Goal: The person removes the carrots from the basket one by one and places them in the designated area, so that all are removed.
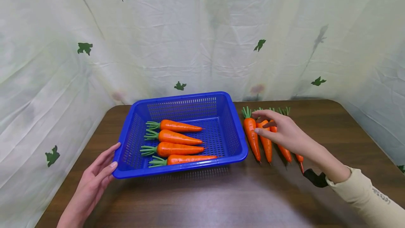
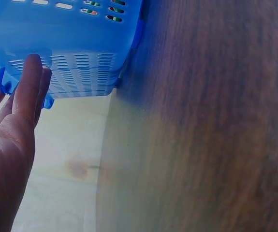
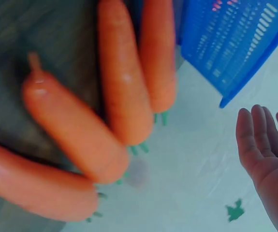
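Small dark lettering (image 1: 381,196) on the right sleeve (image 1: 355,187) cannot be read reliably.

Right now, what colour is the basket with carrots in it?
Plain blue basket; the head view shows it best.

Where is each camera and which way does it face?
Head: worn on the head, facing forward and down at the blue basket and carrots beside it; left hand, right hand, right sleeve show.
Left wrist: worn there, facing the basket's outside and the table; left hand shows.
Right wrist: worn there, facing those carrots and the basket's outside; right hand shows.
Shared: head and right wrist both show basket and carrots.
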